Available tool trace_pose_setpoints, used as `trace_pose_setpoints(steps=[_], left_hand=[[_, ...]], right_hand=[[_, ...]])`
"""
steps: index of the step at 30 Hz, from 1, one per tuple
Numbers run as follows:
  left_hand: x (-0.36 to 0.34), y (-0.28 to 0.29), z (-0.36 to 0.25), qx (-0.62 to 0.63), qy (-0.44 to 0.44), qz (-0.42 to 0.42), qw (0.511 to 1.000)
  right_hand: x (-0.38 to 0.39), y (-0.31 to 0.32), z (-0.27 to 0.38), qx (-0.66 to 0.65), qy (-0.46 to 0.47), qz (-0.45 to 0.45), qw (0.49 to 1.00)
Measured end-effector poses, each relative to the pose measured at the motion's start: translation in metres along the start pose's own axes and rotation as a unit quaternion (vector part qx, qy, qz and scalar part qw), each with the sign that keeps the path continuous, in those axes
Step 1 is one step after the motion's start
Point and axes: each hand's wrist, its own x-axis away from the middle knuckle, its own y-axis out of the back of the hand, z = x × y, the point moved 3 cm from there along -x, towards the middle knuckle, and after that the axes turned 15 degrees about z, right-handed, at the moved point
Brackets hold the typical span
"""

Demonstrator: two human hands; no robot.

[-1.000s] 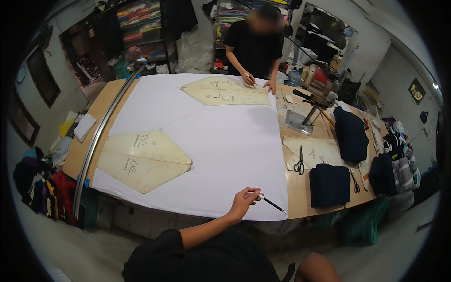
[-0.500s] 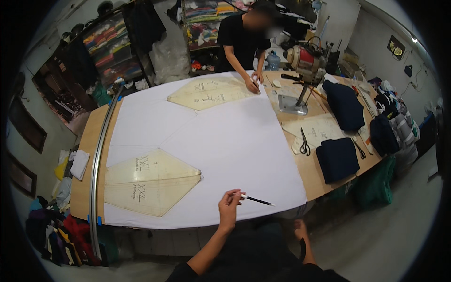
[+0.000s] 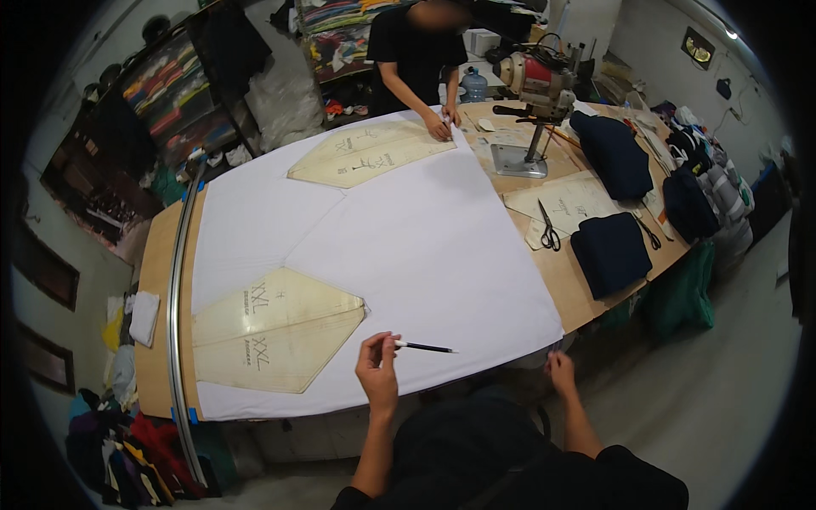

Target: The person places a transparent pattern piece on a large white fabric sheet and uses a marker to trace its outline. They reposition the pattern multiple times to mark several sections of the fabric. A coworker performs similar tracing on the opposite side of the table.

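Observation:
My left hand (image 3: pixel 377 374) is closed on a slim black pen (image 3: pixel 427 348) with a white end, held level over the near edge of a white cloth (image 3: pixel 425 255). The pen's tip points right. My right hand (image 3: pixel 559 372) is curled beside the cloth's near right corner; whether anything is between its fingers is hidden. Left of the pen, a pale pattern template (image 3: pixel 276 331) with handwriting lies flat on the cloth. A second pattern template (image 3: pixel 365 153) lies at the far side, where a co-worker's hands (image 3: pixel 440 127) rest at its right tip.
On the right of the wooden table (image 3: pixel 586 313) stand a cloth cutting machine (image 3: pixel 537 93), scissors (image 3: pixel 549 228) and folded dark fabric (image 3: pixel 610 255). A metal rail (image 3: pixel 176 314) runs along the left side. Clothes (image 3: pixel 127 459) are heaped below it. Shelves of folded fabric (image 3: pixel 170 85) stand behind.
My left hand has shifted left with the pen. My right hand has risen toward the cloth's near right corner. The whole view has shifted slightly; the co-worker's hands remain at the far template.

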Motion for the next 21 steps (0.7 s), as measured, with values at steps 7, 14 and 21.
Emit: trace_pose_setpoints(steps=[7,14,21], left_hand=[[0.003,-0.076,-0.025,-0.174,-0.104,0.172,0.964],[-0.010,-0.139,-0.037,-0.265,-0.205,0.218,0.917],[-0.013,-0.208,-0.029,-0.290,-0.181,0.211,0.916]], right_hand=[[-0.003,0.011,0.300,-0.022,0.220,0.042,0.974],[0.026,-0.038,0.363,0.102,0.374,0.184,0.903],[0.002,0.018,0.346,0.120,0.389,0.181,0.896]])
